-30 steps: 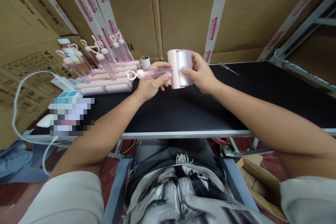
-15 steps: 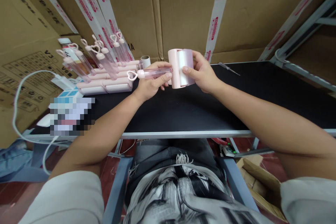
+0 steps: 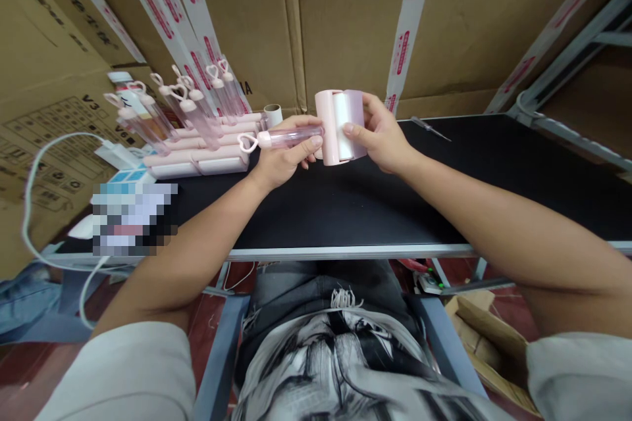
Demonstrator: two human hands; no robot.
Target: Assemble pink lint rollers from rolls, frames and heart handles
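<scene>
A pink lint roller (image 3: 326, 131) is held up over the table between my two hands. My left hand (image 3: 277, 163) is closed around its clear pinkish handle (image 3: 291, 137), which ends in a heart-shaped loop pointing left. At the head, a white roll shows beside a pale purple outer strip or cover (image 3: 354, 122); I cannot tell which. My right hand (image 3: 385, 135) pinches this right side, thumb on the front over the white roll and fingers behind, partly hidden.
Several similar lint rollers (image 3: 222, 161) stand in rows at the left, handles up. Behind them is a bottle (image 3: 121, 82). A cardboard tube (image 3: 272, 113) stands at the back; a screwdriver-like tool (image 3: 430, 128) lies right. A white cable (image 3: 30, 191) loops at the left edge.
Almost nothing differs. Both hands keep the same hold on the lint roller, and the whole view has shifted very slightly.
</scene>
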